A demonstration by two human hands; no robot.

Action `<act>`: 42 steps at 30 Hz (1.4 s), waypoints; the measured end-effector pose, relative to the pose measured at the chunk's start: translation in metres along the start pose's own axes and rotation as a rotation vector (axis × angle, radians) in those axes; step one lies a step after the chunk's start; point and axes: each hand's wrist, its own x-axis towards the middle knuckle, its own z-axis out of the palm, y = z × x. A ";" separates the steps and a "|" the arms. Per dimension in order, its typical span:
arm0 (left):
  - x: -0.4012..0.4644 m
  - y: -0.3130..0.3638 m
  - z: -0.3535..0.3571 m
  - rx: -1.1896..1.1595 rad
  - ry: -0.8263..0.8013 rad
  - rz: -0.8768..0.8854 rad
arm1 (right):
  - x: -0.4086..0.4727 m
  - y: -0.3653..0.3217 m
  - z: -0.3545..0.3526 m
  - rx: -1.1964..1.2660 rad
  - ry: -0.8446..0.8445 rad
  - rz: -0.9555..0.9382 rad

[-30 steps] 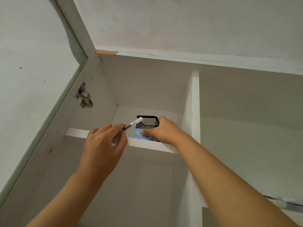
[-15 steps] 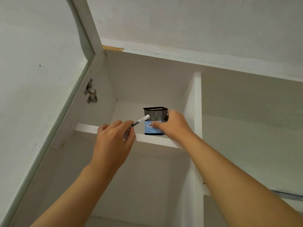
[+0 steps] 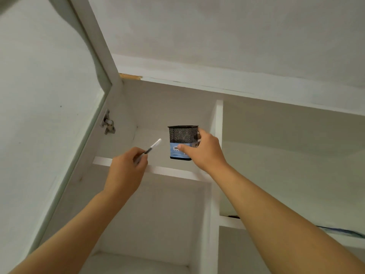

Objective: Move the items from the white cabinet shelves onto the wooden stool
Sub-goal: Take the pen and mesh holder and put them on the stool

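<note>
A black mesh pen holder [image 3: 182, 136] with a blue label hangs just above the upper shelf [image 3: 169, 172] of the white cabinet, gripped by my right hand [image 3: 205, 152] from its right side. My left hand [image 3: 127, 169] is closed around a white pen [image 3: 153, 147] whose tip points up and to the right, held in front of the shelf edge to the left of the holder. The wooden stool is out of sight.
The open cabinet door [image 3: 49, 115] with its metal hinge [image 3: 107, 122] stands on the left. A vertical divider [image 3: 216, 155] separates the compartments. A dark blue item [image 3: 339, 231] lies on a lower right shelf [image 3: 231, 222].
My right hand has lifted the pen holder off the shelf and toward me. My left hand has drawn the pen slightly back from the shelf edge.
</note>
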 end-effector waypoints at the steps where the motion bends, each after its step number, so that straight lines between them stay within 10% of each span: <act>1: -0.004 0.004 -0.003 -0.011 0.009 -0.015 | -0.001 -0.004 -0.007 0.011 0.005 -0.010; 19: -0.099 0.095 -0.043 0.384 0.161 0.206 | -0.080 0.015 -0.052 0.316 -0.110 -0.083; 42: -0.361 0.234 -0.244 1.167 -0.113 0.055 | -0.375 -0.081 -0.024 0.875 -0.433 0.068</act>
